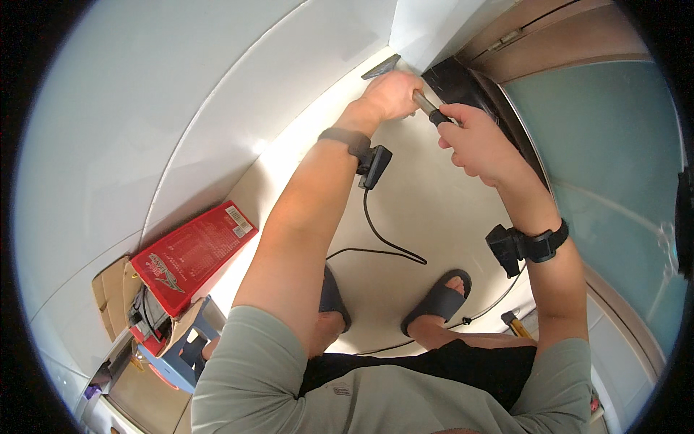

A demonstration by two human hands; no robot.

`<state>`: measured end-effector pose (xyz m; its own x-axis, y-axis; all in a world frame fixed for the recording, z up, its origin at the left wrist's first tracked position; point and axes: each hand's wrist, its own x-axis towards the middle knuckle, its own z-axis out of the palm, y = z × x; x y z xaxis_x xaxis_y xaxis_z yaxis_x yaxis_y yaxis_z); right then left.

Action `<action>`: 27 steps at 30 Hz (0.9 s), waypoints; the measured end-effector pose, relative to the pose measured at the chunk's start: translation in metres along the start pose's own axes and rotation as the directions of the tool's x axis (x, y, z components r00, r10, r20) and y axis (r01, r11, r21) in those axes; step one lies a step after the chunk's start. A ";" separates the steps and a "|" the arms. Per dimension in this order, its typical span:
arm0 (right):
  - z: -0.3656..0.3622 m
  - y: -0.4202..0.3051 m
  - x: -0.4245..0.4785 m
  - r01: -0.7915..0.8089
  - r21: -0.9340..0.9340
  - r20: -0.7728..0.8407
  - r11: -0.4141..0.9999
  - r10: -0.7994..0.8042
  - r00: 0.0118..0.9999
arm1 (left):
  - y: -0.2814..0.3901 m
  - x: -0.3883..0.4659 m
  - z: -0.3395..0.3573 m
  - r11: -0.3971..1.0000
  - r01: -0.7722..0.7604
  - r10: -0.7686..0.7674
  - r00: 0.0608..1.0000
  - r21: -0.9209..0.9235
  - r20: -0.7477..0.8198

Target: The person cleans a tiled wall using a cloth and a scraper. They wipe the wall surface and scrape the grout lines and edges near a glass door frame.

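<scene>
Near the corner at the top middle, my left hand (393,93) is closed around the front part of a tool with a metal shaft (424,103). My right hand (471,138) grips the tool's black handle (439,117), to the right of and below the left one. Beyond my left knuckles, a flat grey triangular piece (381,67) lies close to the foot of the white wall; whether it is joined to the tool cannot be told. The tool's working end is hidden by my left hand. Both wrists carry black strapped devices with cables.
A red cardboard box (195,257) with cables inside stands open at the left, by a blue plastic stool (173,369). A frosted glass door (602,141) with a brown frame is at the right. A black cable (379,250) crosses the pale floor. A yellow-and-black handle (515,324) lies lower right.
</scene>
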<state>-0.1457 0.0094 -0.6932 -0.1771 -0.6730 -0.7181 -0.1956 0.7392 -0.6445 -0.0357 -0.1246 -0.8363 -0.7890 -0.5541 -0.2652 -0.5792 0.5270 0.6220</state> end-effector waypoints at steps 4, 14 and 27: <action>-0.008 -0.004 0.012 0.001 -0.006 0.002 1.000 -0.001 1.000 | 0.002 0.001 -0.006 0.999 0.041 -0.042 0.998 -0.011 -0.042; -0.009 -0.004 0.017 0.019 -0.007 0.017 1.000 -0.019 1.000 | 0.004 0.003 -0.010 0.994 0.107 -0.104 0.991 0.027 -0.086; 0.015 0.029 -0.026 -0.055 0.069 -0.016 0.996 0.056 0.998 | 0.014 -0.021 0.021 0.987 -0.154 0.154 0.988 0.043 0.010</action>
<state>-0.1325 0.0493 -0.6970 -0.2031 -0.6311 -0.7487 -0.1184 0.7748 -0.6210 -0.0319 -0.0921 -0.8378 -0.8707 -0.4600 -0.1741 -0.4591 0.6329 0.6234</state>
